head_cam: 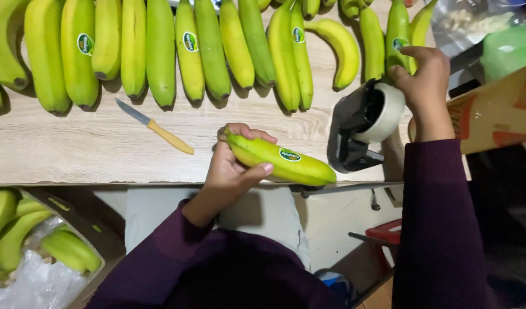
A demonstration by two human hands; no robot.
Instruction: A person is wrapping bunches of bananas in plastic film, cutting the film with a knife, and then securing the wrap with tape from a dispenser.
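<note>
1. Head view, left hand: I see my left hand closed around one yellow-green banana, thumb over its near side and fingers curled behind its stem end. This banana lies almost level above the near edge of the wooden table, its tip pointing right, an oval sticker facing up.
2. Head view, right hand: my right hand rests on the roll of a black tape dispenser standing at the table's right end, fingertips curled over the white tape roll; I cannot tell whether they grip it.
3. Head view, surroundings: a row of green bananas lies along the far side. A small yellow-handled knife lies near them, left of the held banana. A box of bananas sits low at near left.
</note>
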